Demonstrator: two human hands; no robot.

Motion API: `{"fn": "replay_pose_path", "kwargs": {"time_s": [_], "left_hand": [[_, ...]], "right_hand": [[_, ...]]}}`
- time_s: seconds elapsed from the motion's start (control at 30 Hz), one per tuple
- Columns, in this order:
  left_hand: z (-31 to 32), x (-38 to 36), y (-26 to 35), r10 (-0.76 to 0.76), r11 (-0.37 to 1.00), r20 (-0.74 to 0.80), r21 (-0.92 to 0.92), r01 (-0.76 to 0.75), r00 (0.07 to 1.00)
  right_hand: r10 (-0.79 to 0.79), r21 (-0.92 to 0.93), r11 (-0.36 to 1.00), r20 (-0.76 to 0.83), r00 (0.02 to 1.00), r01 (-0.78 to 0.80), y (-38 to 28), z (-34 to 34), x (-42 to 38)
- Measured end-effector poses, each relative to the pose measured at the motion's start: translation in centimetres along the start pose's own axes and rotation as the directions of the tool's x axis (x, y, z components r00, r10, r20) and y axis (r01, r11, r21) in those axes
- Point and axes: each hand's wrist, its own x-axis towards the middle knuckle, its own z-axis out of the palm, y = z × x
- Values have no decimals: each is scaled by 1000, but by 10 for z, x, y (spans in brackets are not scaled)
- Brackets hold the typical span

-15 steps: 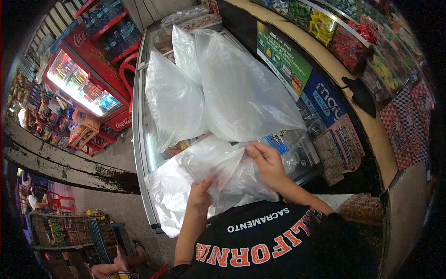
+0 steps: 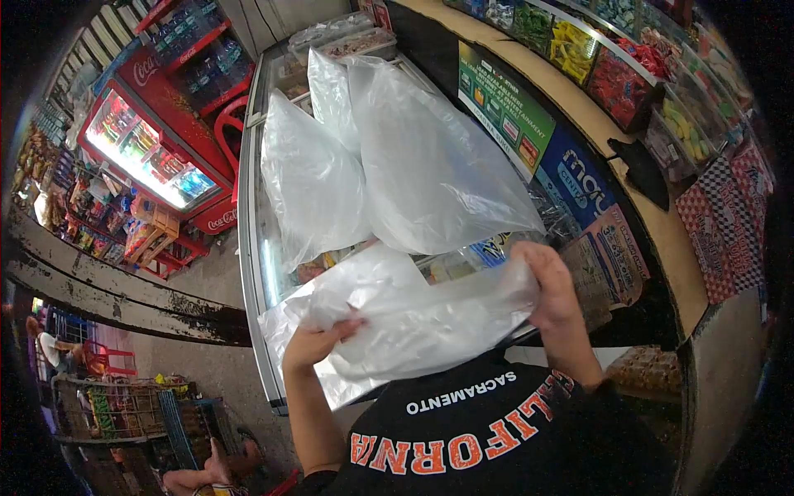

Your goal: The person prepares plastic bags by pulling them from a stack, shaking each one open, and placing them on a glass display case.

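Observation:
A clear plastic bag [image 2: 430, 318] is stretched between my two hands, close to my chest. My left hand [image 2: 318, 341] grips its left end with the fingers pinched. The other end is in my right hand [image 2: 547, 285], whose fingers are closed round the plastic. Beneath it, a flat pile of plastic bags [image 2: 289, 318] lies on the front of the glass-topped freezer [image 2: 266, 364]. Beyond my hands rest several puffed-out plastic bags, a large one [image 2: 438, 157] on the right and a narrower one [image 2: 310, 182] on the left.
Plastic tubs [image 2: 364, 43] stand at the freezer's far end. A red drinks fridge [image 2: 157, 149] is at the left. Packaged goods [image 2: 624, 78] line a shelf at upper right, above posters [image 2: 504, 107]. At lower left are a wire rack [image 2: 99, 409] and a person's legs [image 2: 217, 471].
My hands have moved apart, the left one to the left and the right one to the right and slightly up. The bag between them is now drawn out wide.

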Motion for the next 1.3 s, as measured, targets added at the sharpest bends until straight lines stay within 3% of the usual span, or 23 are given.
{"fn": "replay_pose_path", "kwargs": {"time_s": [0.03, 0.07, 0.1, 0.13, 0.17, 0.2, 0.27, 0.3, 0.37, 0.4, 0.43, 0.47, 0.5, 0.6, 0.73, 0.83, 0.9, 0.93, 1.0, 1.03, 1.1, 1.23, 1.3], "left_hand": [[-7, -2, 6, -20, 997, 143, 81, 9, 989], [-11, -5, 12, -52, 987, 280, 161, 6, 959], [-10, -8, 23, -38, 956, 306, 288, -54, 951], [-12, -8, 32, -37, 956, 304, 288, -55, 952], [-16, -6, 40, 22, 956, 433, 254, -145, 901], [-19, -4, 48, 79, 951, 554, 209, -230, 829], [-19, 6, 70, 79, 924, 649, 236, -300, 757], [-17, 9, 79, 129, 891, 751, 200, -409, 648], [-18, 23, 89, 316, 781, 873, -18, -624, 371], [-26, 33, 86, 317, 781, 873, -19, -625, 370], [-38, 44, 78, 462, 833, 817, -265, -486, 345], [-45, 52, 67, 590, 805, 725, -500, -318, 355], [-54, 52, 53, 588, 808, 721, -502, -310, 365], [-62, 118, 65, 550, 821, 508, -475, -318, 663], [1, 152, 34, 417, 838, 129, -439, -325, 900], [37, 176, 10, 250, 855, -186, -419, -307, 950], [51, 204, -68, 179, 896, -365, -324, -304, 914], [52, 203, -59, 186, 895, -360, -321, -309, 914], [55, 178, -41, 140, 989, -218, -12, -147, 966], [57, 166, -37, 126, 991, -219, -16, -132, 968], [56, 151, -14, 128, 958, -144, -240, -160, 981], [65, 112, 7, 231, 799, -61, -557, -225, 971], [68, 106, -12, 210, 876, -6, -442, -191, 978]], "right_hand": [[-30, -29, 999, 137, 990, 34, -4, -9, 0], [-30, -29, 999, 139, 990, 35, -11, -12, 0], [19, -294, 954, 259, 966, 60, -21, -11, 1], [96, -530, 839, 359, 929, 118, -32, -7, 3], [240, -731, 668, 392, 888, 142, -49, 3, 5], [237, -731, 668, 391, 889, 143, -55, 5, 8], [353, -779, 401, 618, 703, 483, -64, 5, 16], [446, -817, 381, 572, 688, 432, -69, 2, 19], [457, -774, 446, 628, 629, 449, -85, -2, 34], [463, -729, 512, 679, 570, 453, -91, -4, 41], [133, -521, 749, 725, 676, 411, -88, -9, 46], [-185, -232, 885, 620, 762, 404, -77, -17, 53], [-177, -233, 890, 617, 767, 392, -71, -41, 52], [-167, -24, 980, 449, 878, 199, -35, -40, 112], [-82, 306, 952, 229, 970, 8, 23, -33, 168], [62, 553, 830, 37, 997, -72, 56, -48, 176], [119, 625, 778, -45, 992, -65, 83, -54, 164], [121, 569, 821, -90, 989, -49, 98, -69, 170], [141, 513, 857, -149, 979, -45, 110, -89, 171], [116, 491, 870, -126, 985, -39, 107, -97, 173], [78, 468, 884, -92, 993, -26, 97, -98, 175], [63, 584, 807, -236, 970, 89, 74, -79, 137], [60, 594, 797, -259, 964, 110, 80, -68, 122]]}}
